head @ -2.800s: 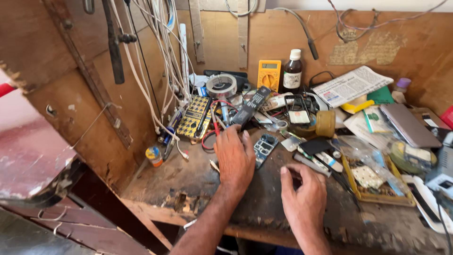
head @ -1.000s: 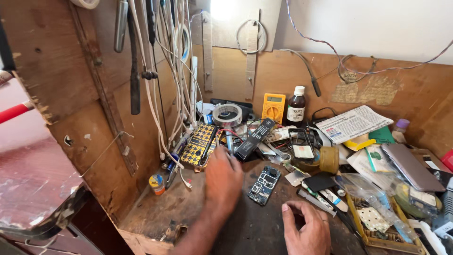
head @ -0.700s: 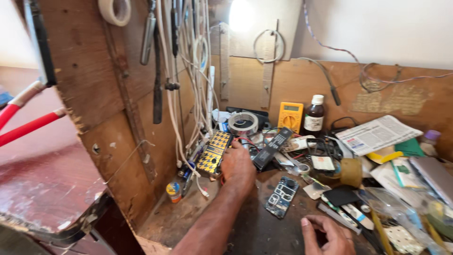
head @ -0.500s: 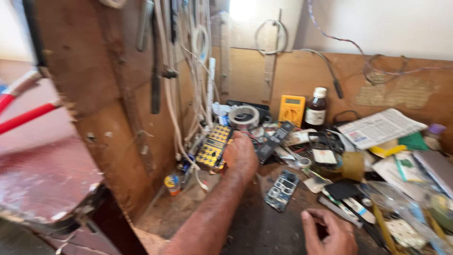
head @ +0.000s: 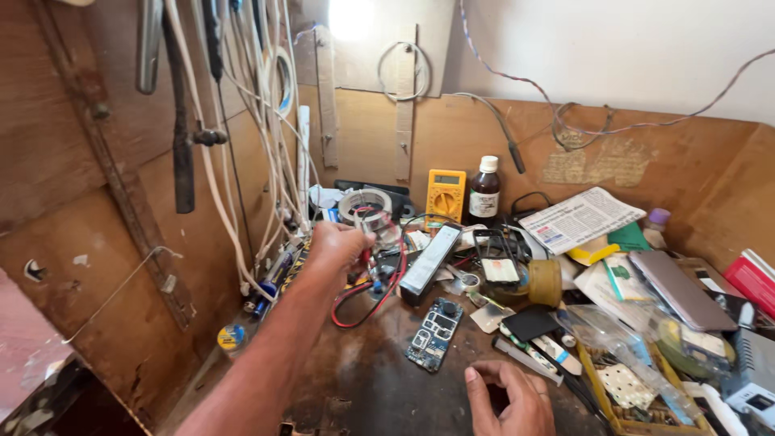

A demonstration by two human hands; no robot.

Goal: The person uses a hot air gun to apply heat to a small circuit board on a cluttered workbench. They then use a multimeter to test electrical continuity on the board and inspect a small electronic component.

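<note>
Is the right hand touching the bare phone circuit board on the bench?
Apart. The head view shows the right hand curled on the bench near the bottom edge, with a clear strip of dark benchtop between its fingers and the circuit board.

probe leads [head: 367,278]: red and black wires, looped on the bench | red probe tip upright, pinched in my left hand [head: 339,246] | near tape roll

Electronics repair workshop: cluttered wooden table [head: 363,387] with yellow multimeter [head: 446,194], bare phone circuit board [head: 434,334], tape roll [head: 365,207], cables [head: 242,145] hanging on plywood wall.
</note>
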